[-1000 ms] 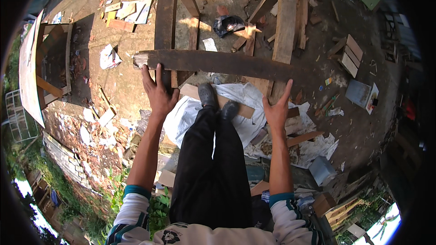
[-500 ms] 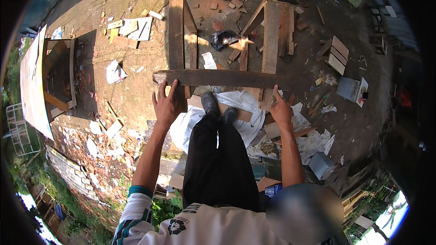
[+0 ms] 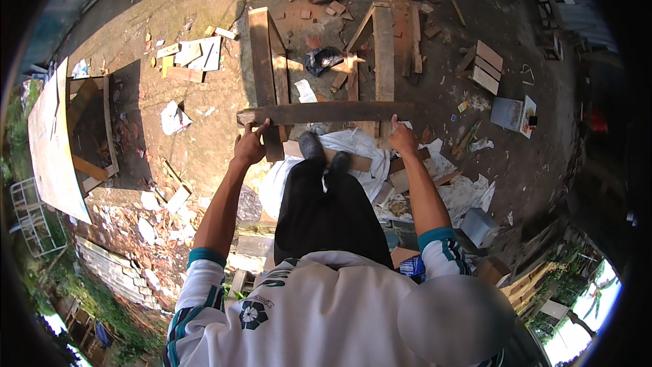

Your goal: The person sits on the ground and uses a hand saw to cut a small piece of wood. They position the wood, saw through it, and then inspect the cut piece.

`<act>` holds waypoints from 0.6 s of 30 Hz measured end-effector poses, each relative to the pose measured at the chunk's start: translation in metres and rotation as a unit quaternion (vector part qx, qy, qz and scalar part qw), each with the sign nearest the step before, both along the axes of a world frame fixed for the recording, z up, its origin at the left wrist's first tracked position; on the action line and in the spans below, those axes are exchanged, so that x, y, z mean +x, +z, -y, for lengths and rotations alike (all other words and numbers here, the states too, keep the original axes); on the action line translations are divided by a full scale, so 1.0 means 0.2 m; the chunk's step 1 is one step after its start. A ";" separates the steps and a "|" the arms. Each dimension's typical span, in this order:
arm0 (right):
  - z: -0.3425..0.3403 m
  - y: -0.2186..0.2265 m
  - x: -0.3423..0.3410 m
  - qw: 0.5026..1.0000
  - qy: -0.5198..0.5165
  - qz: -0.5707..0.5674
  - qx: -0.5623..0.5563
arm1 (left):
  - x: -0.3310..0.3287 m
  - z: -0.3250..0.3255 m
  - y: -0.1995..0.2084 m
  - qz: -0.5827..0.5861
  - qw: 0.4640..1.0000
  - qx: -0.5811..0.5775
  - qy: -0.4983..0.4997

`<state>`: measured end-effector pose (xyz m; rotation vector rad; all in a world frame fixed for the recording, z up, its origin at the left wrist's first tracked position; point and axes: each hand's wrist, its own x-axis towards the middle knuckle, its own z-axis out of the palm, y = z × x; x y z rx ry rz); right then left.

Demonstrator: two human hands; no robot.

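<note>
A dark wooden plank (image 3: 329, 113) lies crosswise in front of me, over the near parts of two wooden frames. The left frame (image 3: 260, 61) and the right frame (image 3: 384, 54) reach away from me, each made of boards joined at the far end. Near the plank's left end, my left hand (image 3: 251, 146) grips its near edge, fingertips on top. Toward the other end, my right hand (image 3: 403, 139) holds the same edge, one finger extended onto it. The undersides of both grips are hidden.
White sheeting (image 3: 367, 146) and a cardboard piece lie around my shoes. A black plastic bag (image 3: 322, 60) sits between the frames. Wood scraps (image 3: 197, 54) litter the left ground. A large panel on a wooden frame (image 3: 54, 143) stands far left; a slatted piece (image 3: 487, 68) lies right.
The right hand has shifted left along the plank's edge, and the left hand's fingers have closed more around it. My view has tilted and my body leans further forward.
</note>
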<state>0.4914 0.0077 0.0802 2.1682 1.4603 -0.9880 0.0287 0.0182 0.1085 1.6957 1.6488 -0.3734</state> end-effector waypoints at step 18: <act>-0.02 0.02 -0.06 0.999 -0.032 -0.015 -0.024 | -0.03 -0.07 -0.01 0.017 0.998 -0.058 -0.007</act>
